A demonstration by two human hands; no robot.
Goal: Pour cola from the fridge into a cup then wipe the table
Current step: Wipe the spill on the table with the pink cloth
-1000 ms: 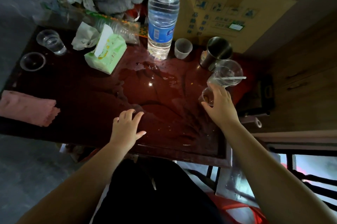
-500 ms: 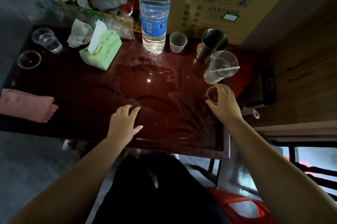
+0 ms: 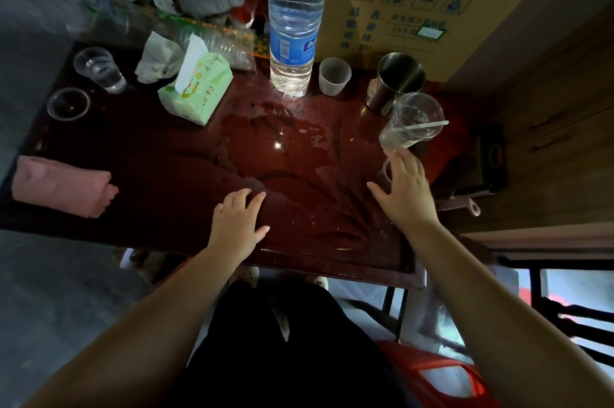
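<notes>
A second ago my right hand point(image 3: 403, 188) was curled round the small clear cup point(image 3: 383, 171). Now its fingers point(image 3: 398, 158) are straight and spread, hovering over the cup instead of holding it. My left hand point(image 3: 237, 225) has not moved: it lies flat on the tabletop point(image 3: 159, 171) at lower centre of the frame, fingers point(image 3: 240, 200) loosely together, thumb out to the side.

I take it the cup has been set down and let go, so the pouring part looks finished or paused and the wiping is what remains. No cola bottle is in view.

The cup stands at centre right of the frame, near the right edge of the tabletop and just below the tall plastic cup point(image 3: 412, 122) with a white stick lying across its rim. My hand covers most of it; only a sliver of rim and wall shows at the left of my fingers, and I cannot tell how full it is.

The tabletop is plainly wet — a broad puddle point(image 3: 282, 141) spreads from the foot of the water bottle point(image 3: 295, 32) down toward my hands, with streaks fanning out below it. A folded pink cloth point(image 3: 61, 185) lies at the far left edge, well apart from both hands, and a green tissue pack point(image 3: 196, 88) sits at upper left — either would serve for wiping.
</notes>
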